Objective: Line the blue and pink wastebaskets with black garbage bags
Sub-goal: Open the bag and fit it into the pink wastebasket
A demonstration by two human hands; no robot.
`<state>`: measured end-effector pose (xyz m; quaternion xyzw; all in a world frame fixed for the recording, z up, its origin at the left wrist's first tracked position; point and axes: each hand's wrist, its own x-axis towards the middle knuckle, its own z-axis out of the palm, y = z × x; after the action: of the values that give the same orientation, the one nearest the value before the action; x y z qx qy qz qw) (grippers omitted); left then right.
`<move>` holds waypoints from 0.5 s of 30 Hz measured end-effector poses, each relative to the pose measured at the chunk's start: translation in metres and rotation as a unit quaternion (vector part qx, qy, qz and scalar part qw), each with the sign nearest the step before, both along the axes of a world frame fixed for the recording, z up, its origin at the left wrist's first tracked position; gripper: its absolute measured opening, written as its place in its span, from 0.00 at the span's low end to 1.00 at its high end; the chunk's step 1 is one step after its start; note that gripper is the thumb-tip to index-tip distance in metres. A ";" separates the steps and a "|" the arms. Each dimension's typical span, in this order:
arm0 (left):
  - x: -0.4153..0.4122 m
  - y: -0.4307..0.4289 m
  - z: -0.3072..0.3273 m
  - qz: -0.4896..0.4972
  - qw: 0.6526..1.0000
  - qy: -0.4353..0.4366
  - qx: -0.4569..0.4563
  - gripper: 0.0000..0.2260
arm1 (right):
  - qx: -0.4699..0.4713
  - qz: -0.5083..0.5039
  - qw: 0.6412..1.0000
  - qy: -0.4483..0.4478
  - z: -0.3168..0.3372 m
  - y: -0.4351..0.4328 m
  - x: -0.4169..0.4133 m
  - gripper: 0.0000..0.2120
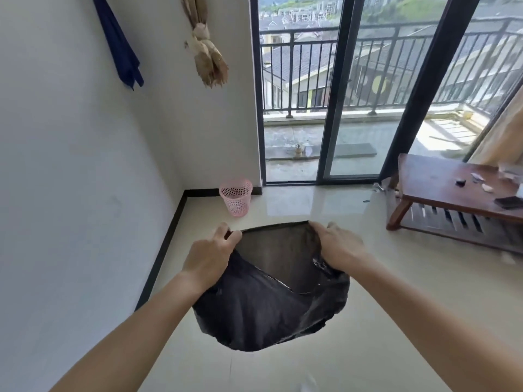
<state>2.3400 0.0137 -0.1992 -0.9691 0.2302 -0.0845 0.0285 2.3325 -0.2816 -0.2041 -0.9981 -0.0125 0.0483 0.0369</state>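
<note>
I hold a black garbage bag [263, 309] in the air in front of me, its mouth pulled open. My left hand [210, 254] pinches the left side of the bag's rim. My right hand [341, 244] grips the right side of the rim. The bag's body hangs billowed below my hands. A pink perforated wastebasket [235, 200] stands upright and unlined on the floor near the wall corner, beyond the bag. No blue wastebasket is in view.
A white wall [85, 165] runs along the left. Glass sliding doors [334, 108] to a balcony stand ahead. A low wooden table [441, 188] with small items sits at right. A blue cloth [121, 49] and a tied curtain [205, 49] hang on the wall.
</note>
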 end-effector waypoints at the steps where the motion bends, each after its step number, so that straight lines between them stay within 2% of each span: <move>1: 0.031 -0.006 -0.003 -0.006 1.000 -0.006 0.015 0.12 | 0.001 -0.005 1.000 -0.005 -0.007 -0.004 0.032 0.31; 3: 0.090 -0.018 -0.011 0.000 0.999 -0.011 0.032 0.09 | -0.001 -0.008 1.000 -0.009 -0.017 -0.011 0.091 0.31; 8: 0.245 -0.042 -0.027 0.072 0.997 -0.008 0.014 0.13 | 0.021 -0.009 1.000 -0.004 -0.037 -0.031 0.247 0.31; 12: 0.353 -0.043 -0.018 0.112 0.993 -0.041 0.007 0.15 | 0.023 0.019 1.000 -0.007 -0.028 -0.028 0.372 0.31; 15: 0.420 -0.030 -0.016 0.163 0.985 -0.061 -0.018 0.12 | 0.027 0.055 0.998 -0.014 -0.024 -0.010 0.450 0.30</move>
<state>2.7596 -0.0167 -0.2148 -0.9870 0.0656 -0.1418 0.0388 2.7829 -0.2912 -0.2277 -0.9951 -0.0691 0.0354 0.0606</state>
